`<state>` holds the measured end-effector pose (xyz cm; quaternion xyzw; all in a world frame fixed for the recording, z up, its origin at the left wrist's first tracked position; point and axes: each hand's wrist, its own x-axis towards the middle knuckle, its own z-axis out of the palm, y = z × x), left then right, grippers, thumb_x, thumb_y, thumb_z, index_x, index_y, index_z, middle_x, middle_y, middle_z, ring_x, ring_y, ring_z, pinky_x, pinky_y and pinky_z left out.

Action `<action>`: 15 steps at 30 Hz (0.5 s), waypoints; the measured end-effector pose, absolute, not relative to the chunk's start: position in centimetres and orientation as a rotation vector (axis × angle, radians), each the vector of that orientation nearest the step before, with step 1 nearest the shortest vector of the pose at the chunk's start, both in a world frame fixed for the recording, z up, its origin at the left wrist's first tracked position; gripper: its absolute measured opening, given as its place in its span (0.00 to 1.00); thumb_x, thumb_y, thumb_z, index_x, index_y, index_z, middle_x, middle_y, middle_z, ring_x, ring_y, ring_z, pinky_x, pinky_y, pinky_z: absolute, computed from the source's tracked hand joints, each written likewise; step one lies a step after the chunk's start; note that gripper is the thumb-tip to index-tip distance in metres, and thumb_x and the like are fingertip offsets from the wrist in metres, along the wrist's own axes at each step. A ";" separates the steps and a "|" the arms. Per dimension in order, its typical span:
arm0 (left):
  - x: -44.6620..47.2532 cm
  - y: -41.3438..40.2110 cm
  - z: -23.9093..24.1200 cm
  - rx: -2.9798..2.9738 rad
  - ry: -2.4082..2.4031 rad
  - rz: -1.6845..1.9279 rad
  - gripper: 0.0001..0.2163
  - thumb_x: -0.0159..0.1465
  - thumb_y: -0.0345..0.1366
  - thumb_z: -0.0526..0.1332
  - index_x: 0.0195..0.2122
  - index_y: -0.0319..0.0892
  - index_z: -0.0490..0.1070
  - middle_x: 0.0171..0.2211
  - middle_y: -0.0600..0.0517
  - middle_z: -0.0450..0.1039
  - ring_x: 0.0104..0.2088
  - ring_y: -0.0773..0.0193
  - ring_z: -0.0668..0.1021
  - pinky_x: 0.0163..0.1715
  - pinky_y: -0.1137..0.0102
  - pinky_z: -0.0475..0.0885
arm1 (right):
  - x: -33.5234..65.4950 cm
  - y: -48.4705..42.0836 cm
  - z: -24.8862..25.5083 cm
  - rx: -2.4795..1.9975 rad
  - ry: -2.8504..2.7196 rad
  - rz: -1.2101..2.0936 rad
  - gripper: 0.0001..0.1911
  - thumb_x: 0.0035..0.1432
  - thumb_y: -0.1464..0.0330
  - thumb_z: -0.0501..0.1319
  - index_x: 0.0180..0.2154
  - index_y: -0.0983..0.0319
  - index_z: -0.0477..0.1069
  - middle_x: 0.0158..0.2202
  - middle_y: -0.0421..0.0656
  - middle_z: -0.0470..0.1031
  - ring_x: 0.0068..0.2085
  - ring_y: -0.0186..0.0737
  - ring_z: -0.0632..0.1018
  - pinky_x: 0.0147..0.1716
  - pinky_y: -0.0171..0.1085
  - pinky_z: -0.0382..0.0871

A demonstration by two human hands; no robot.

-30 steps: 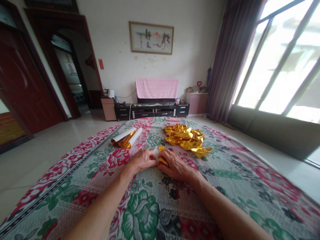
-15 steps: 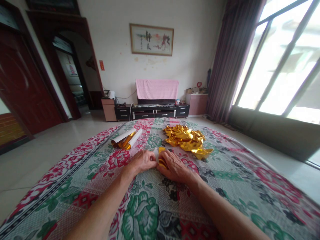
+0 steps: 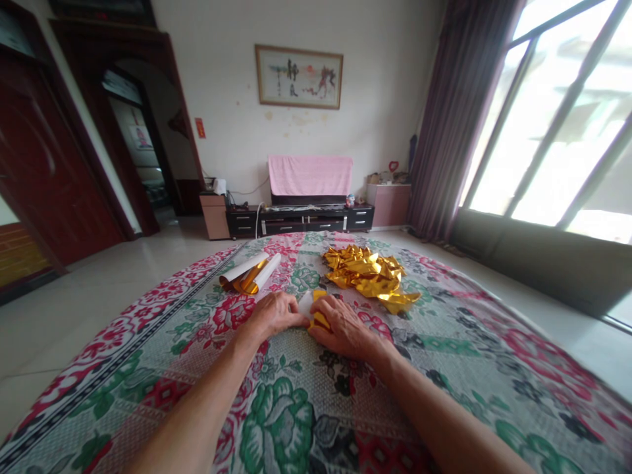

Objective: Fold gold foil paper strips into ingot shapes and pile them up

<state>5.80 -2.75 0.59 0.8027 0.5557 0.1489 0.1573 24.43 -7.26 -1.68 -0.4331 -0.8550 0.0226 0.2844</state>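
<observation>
- Foil piece (image 3: pixel 320 320) — gold with a pale side — sits between both hands, low over the tablecloth (image 3: pixel 279 421), just nearer than the gold heap.
- Right hand (image 3: pixel 342 327): fingers curled over the gold part, grasping it; fingertips partly hidden.
- Left hand (image 3: pixel 276 315): thumb and bent fingers at the pale edge; can't tell whether they pinch it or only touch it.
- Gold foil heap (image 3: pixel 368 271): crumpled, pointed pieces beyond the right hand, apart from it.
- Rolled sheets (image 3: pixel 269 271): white outside, gold inside, beyond the left hand, well apart from the heap.
- Risk: foil looks thin — pulling the hands against each other could tear or crease it.
- Risk: if the left thumb only rests there, the pale edge could slip loose and the layers spring open.
- Risk: soft, patterned cloth could ruck under hard pressing, skewing a fold.
- Risk: right knuckles sit near the heap; a careless sweep could scatter its nearest pieces, light as they seem.
</observation>
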 end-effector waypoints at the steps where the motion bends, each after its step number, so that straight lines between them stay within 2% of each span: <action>1: 5.8 -2.7 0.6 2.298 1.589 0.426 0.18 0.43 0.53 0.63 0.26 0.44 0.75 0.21 0.56 0.71 0.25 0.67 0.71 0.23 0.75 0.57 | 24.4 -7.3 -1.7 -1.158 -2.288 0.060 0.10 0.55 0.65 0.57 0.40 0.59 0.63 0.39 0.44 0.65 0.39 0.38 0.67 0.41 0.39 0.61; 7: 5.4 -2.6 0.6 2.312 1.576 0.440 0.17 0.44 0.53 0.63 0.25 0.44 0.75 0.20 0.56 0.70 0.24 0.67 0.71 0.22 0.75 0.57 | 24.3 -7.5 -1.4 -1.183 -2.304 0.068 0.10 0.54 0.66 0.57 0.40 0.59 0.64 0.39 0.44 0.65 0.40 0.38 0.67 0.41 0.40 0.61; 15: 4.7 -2.3 0.5 2.300 1.656 0.438 0.16 0.46 0.51 0.62 0.25 0.43 0.75 0.20 0.56 0.70 0.24 0.67 0.71 0.23 0.75 0.58 | 24.3 -7.5 -1.3 -1.181 -2.297 0.039 0.09 0.54 0.65 0.57 0.39 0.59 0.64 0.37 0.43 0.65 0.36 0.37 0.67 0.37 0.38 0.62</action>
